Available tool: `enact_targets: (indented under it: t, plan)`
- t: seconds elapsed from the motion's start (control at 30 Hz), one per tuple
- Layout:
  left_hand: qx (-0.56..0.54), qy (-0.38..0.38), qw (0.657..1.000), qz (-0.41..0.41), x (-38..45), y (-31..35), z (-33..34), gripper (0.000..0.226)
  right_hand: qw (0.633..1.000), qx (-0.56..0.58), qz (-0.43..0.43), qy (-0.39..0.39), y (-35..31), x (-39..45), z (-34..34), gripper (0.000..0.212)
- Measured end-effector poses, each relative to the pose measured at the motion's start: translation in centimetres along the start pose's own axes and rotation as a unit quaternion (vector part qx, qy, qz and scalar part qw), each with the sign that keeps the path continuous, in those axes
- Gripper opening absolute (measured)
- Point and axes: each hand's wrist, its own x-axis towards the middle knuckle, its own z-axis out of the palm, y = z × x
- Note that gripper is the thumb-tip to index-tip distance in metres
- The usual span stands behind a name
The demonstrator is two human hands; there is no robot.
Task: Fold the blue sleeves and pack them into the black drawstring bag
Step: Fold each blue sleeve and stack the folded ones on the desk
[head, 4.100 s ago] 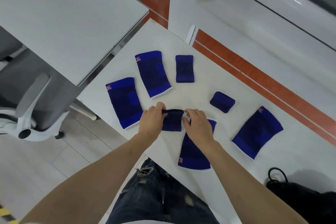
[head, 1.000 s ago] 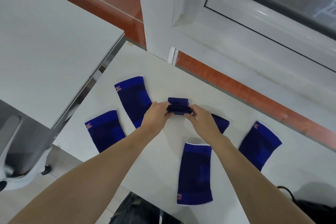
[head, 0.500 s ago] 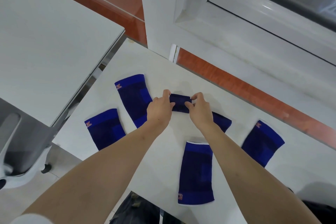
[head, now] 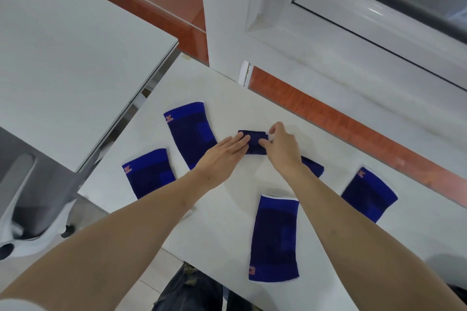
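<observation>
A small folded blue sleeve [head: 254,143] lies on the white table [head: 222,219] at the far middle. My left hand [head: 222,154] rests flat, its fingertips pressing the sleeve's left end. My right hand [head: 281,145] pinches its right end between thumb and forefinger. A second folded sleeve [head: 313,168] peeks out from under my right wrist. Several sleeves lie flat and unfolded: one far left [head: 189,134], one near left [head: 149,173], one near the front edge [head: 275,237], one on the right [head: 369,193]. A dark corner at the lower right [head: 458,294] may be the black bag.
A second grey table [head: 63,53] stands to the left across a narrow gap. An office chair [head: 22,212] sits at the lower left. A white window frame [head: 328,40] and an orange-red wall strip [head: 341,113] run behind the table. My jeans [head: 187,290] show below the front edge.
The folded sleeve has come down from between my hands onto the table, where another folded one lay. My left hand has let go and flattened onto it. My right hand still pinches it.
</observation>
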Motion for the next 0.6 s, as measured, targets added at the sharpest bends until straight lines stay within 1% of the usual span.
enact_targets:
  t: [0.07,0.13,0.2,0.4,0.6]
  plan:
    - [0.036,-0.055,0.998,0.01,-0.4,-0.6,-0.2,0.063,0.992,-0.069,-0.093,0.04,0.3,-0.5,-0.2,0.032]
    - [0.063,-0.073,0.995,0.016,-0.6,-0.7,-0.2,0.067,0.967,-0.166,-0.187,0.051,1.0,-1.0,-0.1,0.036]
    - [0.071,-0.078,0.994,0.019,-0.7,-0.6,-0.2,0.069,0.944,-0.234,-0.227,0.044,1.8,-1.3,0.1,0.04]
    - [0.121,-0.094,0.988,0.009,-0.1,-0.1,0.1,0.064,0.954,-0.246,-0.169,0.001,2.0,-0.9,0.5,0.045]
    - [0.123,-0.118,0.985,-0.01,0.1,0.2,0.1,0.066,0.939,-0.291,-0.18,-0.03,1.7,-0.6,0.1,0.049]
